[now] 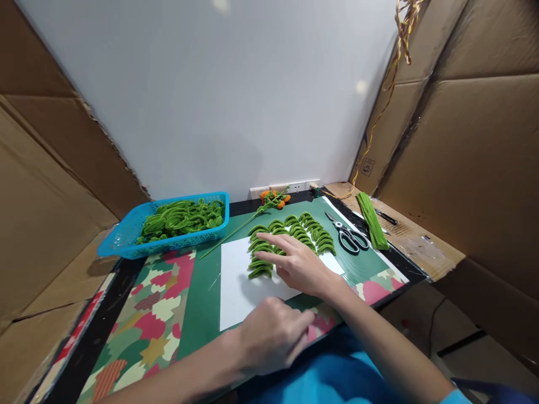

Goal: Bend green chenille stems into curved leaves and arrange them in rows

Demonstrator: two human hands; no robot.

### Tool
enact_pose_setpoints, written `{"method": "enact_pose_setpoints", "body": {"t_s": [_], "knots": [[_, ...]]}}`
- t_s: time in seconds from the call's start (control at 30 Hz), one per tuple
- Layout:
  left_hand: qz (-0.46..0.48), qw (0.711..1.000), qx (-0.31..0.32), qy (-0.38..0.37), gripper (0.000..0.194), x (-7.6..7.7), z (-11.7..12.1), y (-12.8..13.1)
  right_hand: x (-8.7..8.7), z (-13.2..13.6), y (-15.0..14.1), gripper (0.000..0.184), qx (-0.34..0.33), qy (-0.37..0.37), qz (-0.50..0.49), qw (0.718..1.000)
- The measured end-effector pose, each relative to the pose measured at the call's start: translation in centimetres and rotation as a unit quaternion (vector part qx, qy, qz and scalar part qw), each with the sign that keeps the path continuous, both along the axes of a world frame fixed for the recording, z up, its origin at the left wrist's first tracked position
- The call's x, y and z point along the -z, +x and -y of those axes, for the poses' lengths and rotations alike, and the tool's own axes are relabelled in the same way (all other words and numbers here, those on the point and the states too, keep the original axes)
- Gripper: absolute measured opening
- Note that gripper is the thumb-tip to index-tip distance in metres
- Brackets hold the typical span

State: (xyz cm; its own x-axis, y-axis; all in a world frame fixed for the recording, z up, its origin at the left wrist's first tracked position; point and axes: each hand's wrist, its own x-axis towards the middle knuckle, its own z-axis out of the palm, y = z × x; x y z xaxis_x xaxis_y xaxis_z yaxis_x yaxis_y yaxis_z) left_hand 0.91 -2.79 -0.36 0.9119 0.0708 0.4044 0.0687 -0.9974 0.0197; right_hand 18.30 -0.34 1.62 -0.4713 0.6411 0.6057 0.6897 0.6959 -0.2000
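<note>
Rows of curved fuzzy green pieces, looking like bent pipe cleaners [320, 238], lie on a white sheet of paper [236, 292] on the green mat. Over the leftmost rows reaches my right hand [301, 262], its index and middle fingers stretched out and apart. Those fingertips are at the left column of pieces; whether they press on them I cannot tell. My left hand [273, 336] is closed near the front edge of the paper, fingers curled under. Anything inside it is hidden.
A blue basket [181, 245] of green fuzzy stems stands at back left. Behind the paper lies a stem with orange blooms [275, 199]. Black-handled scissors [348, 238] and a green bundle of straight stems [373, 221] are on the right. Cardboard walls flank the table.
</note>
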Motion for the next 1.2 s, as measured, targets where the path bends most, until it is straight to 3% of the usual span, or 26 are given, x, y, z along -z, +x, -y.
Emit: {"method": "enact_pose_setpoints", "body": {"t_s": [0.07, 0.13, 0.23, 0.27, 0.33, 0.47, 0.63, 0.8, 0.97, 1.1, 1.17, 1.2], "knots": [[-0.075, 0.992, -0.084, -0.062, 0.011, -2.0, -0.5, -0.1, 0.0, 0.8, 0.9, 0.061, 0.037, -0.004, -0.037, 0.999], [-0.134, 0.977, -0.143, -0.083, 0.012, -4.3, -1.3, -0.4, 0.3, 1.9, 1.9, 0.053, 0.081, -0.014, -0.099, 0.992], [-0.204, 0.961, -0.128, -0.134, 0.022, -7.3, -2.7, -1.2, 0.8, 4.0, 3.3, 0.020, 0.139, -0.039, -0.199, 0.969], [-0.225, 0.954, -0.116, -0.157, 0.027, -8.0, -3.2, -1.6, 0.9, 4.8, 3.6, 0.016, 0.161, -0.046, -0.231, 0.958], [-0.254, 0.940, -0.118, -0.194, 0.029, -8.8, -4.1, -2.3, 1.1, 6.4, 4.0, 0.029, 0.204, -0.057, -0.293, 0.932], [-0.307, 0.910, -0.096, -0.261, 0.030, -8.7, -4.8, -2.6, 1.7, 9.2, 4.2, 0.048, 0.233, -0.081, -0.367, 0.897], [-0.338, 0.893, -0.093, -0.281, 0.022, -8.2, -4.6, -1.6, 2.7, 10.6, 3.6, 0.051, 0.197, -0.156, -0.369, 0.895], [-0.337, 0.892, -0.102, -0.284, 0.004, -8.2, -4.6, -1.3, 2.7, 10.7, 1.8, 0.028, 0.121, -0.271, -0.250, 0.922], [-0.326, 0.891, -0.118, -0.295, 0.007, -8.3, -4.6, -1.4, 3.2, 10.2, 0.5, 0.005, 0.114, -0.230, -0.169, 0.952], [-0.284, 0.867, -0.111, -0.393, 0.006, -7.8, -4.6, -1.1, 3.9, 9.6, 0.7, 0.008, 0.115, -0.191, -0.234, 0.946], [-0.253, 0.832, -0.099, -0.484, 0.010, -7.1, -4.7, -0.9, 4.0, 9.4, 1.1, 0.007, 0.106, -0.182, -0.278, 0.937], [-0.245, 0.798, -0.097, -0.542, 0.013, -6.6, -4.7, -0.8, 3.9, 9.4, 1.3, 0.006, 0.100, -0.181, -0.293, 0.933]]}}
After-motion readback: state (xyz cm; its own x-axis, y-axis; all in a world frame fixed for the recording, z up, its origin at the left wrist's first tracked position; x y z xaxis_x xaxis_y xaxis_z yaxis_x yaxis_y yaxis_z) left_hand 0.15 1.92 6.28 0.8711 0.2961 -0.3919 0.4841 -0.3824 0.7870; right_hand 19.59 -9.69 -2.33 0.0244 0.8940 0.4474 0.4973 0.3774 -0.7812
